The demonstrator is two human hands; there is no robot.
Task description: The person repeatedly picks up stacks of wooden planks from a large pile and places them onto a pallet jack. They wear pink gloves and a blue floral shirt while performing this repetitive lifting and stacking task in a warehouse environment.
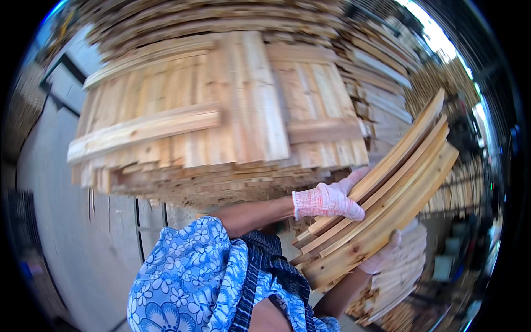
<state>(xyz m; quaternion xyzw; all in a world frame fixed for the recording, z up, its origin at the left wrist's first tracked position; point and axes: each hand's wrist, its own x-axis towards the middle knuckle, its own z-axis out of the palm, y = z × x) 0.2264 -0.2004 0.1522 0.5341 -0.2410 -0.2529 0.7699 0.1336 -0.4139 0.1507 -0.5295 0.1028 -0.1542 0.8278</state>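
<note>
A bundle of several long wooden boards point(406, 182) slants across my right side, its far end raised. My left hand point(332, 199), in a pink and white knit glove, grips the bundle from its upper left side, thumb over the boards. From the lower right, my right hand point(384, 254), also gloved, holds the bundle's outer edge; its fingers are partly hidden behind the wood. Ahead of me a large stack of boards point(166, 99) stands beyond the bundle, apart from my hands.
Loose planks point(149, 130) lie crosswise on the big stack. More piled boards point(365, 50) rise at the back right, and another wood stack point(401, 276) sits below the bundle. Grey concrete floor point(61, 182) stretches along the left, with dark metal bars point(69, 69) near the stack.
</note>
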